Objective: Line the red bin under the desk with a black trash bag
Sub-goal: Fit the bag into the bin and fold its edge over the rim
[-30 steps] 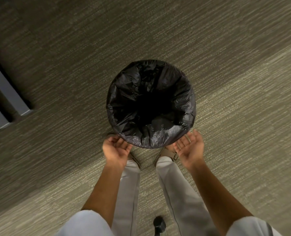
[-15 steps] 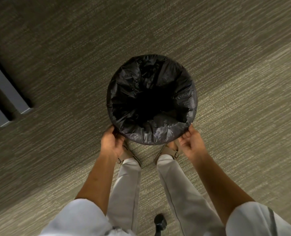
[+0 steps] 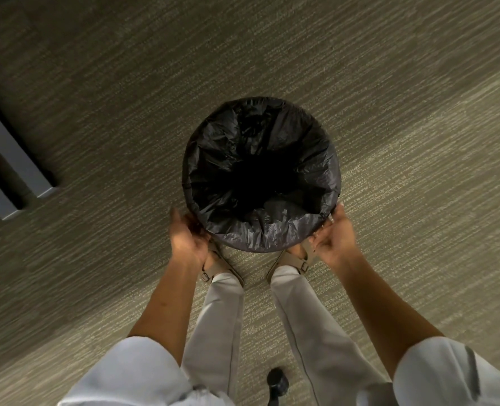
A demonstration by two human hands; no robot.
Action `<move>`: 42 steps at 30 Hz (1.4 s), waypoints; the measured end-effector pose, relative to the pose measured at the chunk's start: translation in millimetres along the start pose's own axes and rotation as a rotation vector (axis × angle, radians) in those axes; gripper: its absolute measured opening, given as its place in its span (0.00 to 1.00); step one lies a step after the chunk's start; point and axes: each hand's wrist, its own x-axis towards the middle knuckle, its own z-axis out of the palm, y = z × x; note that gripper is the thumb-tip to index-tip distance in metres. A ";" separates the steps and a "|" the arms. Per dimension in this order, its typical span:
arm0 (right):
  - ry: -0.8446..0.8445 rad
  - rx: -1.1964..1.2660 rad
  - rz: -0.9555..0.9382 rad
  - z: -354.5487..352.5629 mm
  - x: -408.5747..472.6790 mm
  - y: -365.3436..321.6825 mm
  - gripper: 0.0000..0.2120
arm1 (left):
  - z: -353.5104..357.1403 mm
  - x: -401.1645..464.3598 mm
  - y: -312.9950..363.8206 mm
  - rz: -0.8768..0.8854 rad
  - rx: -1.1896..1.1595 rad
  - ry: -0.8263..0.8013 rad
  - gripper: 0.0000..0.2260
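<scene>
While the person stands over it, feet nearly against its near side, this is how things lie:

Bin: round, on the carpet [image 3: 389, 68], out in the open and well apart from the grey legs [image 3: 14, 159] at the left; its red wall is hidden, since the black trash bag [image 3: 260, 232] wraps the whole rim.
Inside the bin: nothing I can see but the bag's own crinkled sides falling to a dark centre (the bottom is too dark to judge).
Left hand [image 3: 188, 238]: fingers spread, cupped against the near-left side under the folded cuff.
Right hand [image 3: 335, 237]: fingers curled at the near-right edge, touching the plastic; whether it pinches the film I cannot tell.
Risk, slipping: the cuff looks shallow on the near side, so I'd guess a tug or lift there could pop it off the rim.
Risk, tearing: thin film pulled tight over the edge may split.
Risk, placement: the bin is not under any bench yet; carrying it by the bag instead of the wall could undo the lining.
</scene>
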 end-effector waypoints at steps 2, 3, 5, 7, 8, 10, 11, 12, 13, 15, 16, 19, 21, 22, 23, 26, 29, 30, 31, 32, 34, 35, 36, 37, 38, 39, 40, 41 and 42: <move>0.008 0.040 -0.003 -0.3 -1.3 -5.7 0.16 | -0.5 0.6 4.0 0.007 0.032 -0.025 0.25; 0.017 0.057 0.012 -0.9 -1.2 -8.0 0.15 | 0.3 0.2 5.1 0.011 0.034 -0.035 0.22; 0.045 0.082 0.059 -3.6 1.9 -11.0 0.14 | 2.0 0.4 6.9 0.022 0.073 -0.048 0.17; 0.067 0.094 0.102 -6.6 8.2 -12.2 0.13 | 3.3 1.9 7.6 0.027 0.133 -0.071 0.16; 0.079 0.098 0.118 -7.8 11.5 -12.6 0.13 | 4.0 3.2 7.7 0.028 0.150 -0.074 0.16; 0.102 0.107 0.130 -8.8 16.0 -13.9 0.12 | 6.3 5.4 8.2 0.029 0.175 -0.055 0.17; 0.109 0.101 0.128 -8.9 16.8 -14.8 0.13 | 6.6 6.5 8.6 0.032 0.191 -0.039 0.17; 0.113 0.077 0.122 -8.2 17.5 -15.9 0.14 | 6.2 7.7 8.9 0.036 0.211 -0.021 0.17; 0.116 0.041 0.114 -7.6 17.7 -17.4 0.14 | 5.4 9.4 9.2 0.038 0.229 -0.003 0.16; 0.118 -0.033 0.100 -5.6 18.2 -19.1 0.14 | 2.0 12.9 10.3 0.042 0.253 0.032 0.12; 0.120 -0.066 0.089 -4.9 19.0 -19.1 0.15 | 0.7 14.4 11.1 0.045 0.256 0.043 0.11; 0.128 -0.110 0.001 -4.0 20.1 -17.4 0.16 | -0.5 18.4 14.2 0.053 0.290 0.038 0.08; 0.136 -0.100 -0.101 -2.2 14.9 -13.0 0.17 | 0.1 21.0 16.3 0.057 0.302 0.030 0.09; 0.145 -0.114 -0.144 0.3 11.0 -10.6 0.15 | 0.6 22.0 17.2 0.051 0.300 0.032 0.09; 0.160 -0.135 -0.178 2.5 8.0 -8.3 0.13 | 1.3 22.8 18.4 0.041 0.292 0.037 0.09; 0.189 -0.176 -0.261 5.3 4.0 -4.0 0.18 | 2.4 22.5 20.8 -0.010 0.270 0.042 0.11; 0.155 -0.206 -0.317 6.0 0.2 -4.6 0.23 | 3.2 21.2 21.8 -0.053 0.326 0.038 0.12; 0.119 -0.221 -0.344 5.7 -0.3 -2.9 0.22 | 3.5 20.5 22.8 -0.065 0.374 0.038 0.12; 0.096 -0.254 -0.367 6.0 0.0 -1.1 0.22 | 3.4 20.0 24.5 -0.072 0.441 0.040 0.12; 0.082 -0.293 -0.386 6.5 1.0 0.8 0.22 | 3.8 19.5 26.8 -0.076 0.523 0.044 0.12; 0.085 -0.345 -0.424 8.3 4.9 2.9 0.21 | 5.6 21.7 34.8 -0.048 0.694 0.085 0.13; 0.087 -0.353 -0.428 9.0 6.9 2.4 0.21 | 7.8 25.4 40.5 -0.003 0.740 0.132 0.13; 0.086 -0.353 -0.424 10.0 9.0 1.0 0.20 | 11.7 29.9 47.6 0.070 0.763 0.180 0.13; 0.087 -0.351 -0.414 10.3 11.1 -0.9 0.20 | 17.3 34.2 56.0 0.163 0.775 0.210 0.12; 0.091 -0.352 -0.397 10.2 13.0 -2.9 0.20 | 25.0 37.8 64.5 0.265 0.783 0.212 0.12; 0.099 -0.358 -0.375 9.5 14.7 -4.7 0.20 | 34.1 40.3 72.7 0.363 0.797 0.184 0.11; 0.103 -0.364 -0.350 8.9 16.4 -6.3 0.21 | 43.9 41.7 79.8 0.450 0.831 0.132 0.12; 0.102 -0.374 -0.326 8.1 18.6 -7.7 0.21 | 54.8 42.1 86.8 0.519 0.884 0.066 0.13; 0.090 -0.392 -0.308 7.3 20.5 -8.9 0.22 | 66.9 41.1 92.6 0.561 0.937 -0.003 0.16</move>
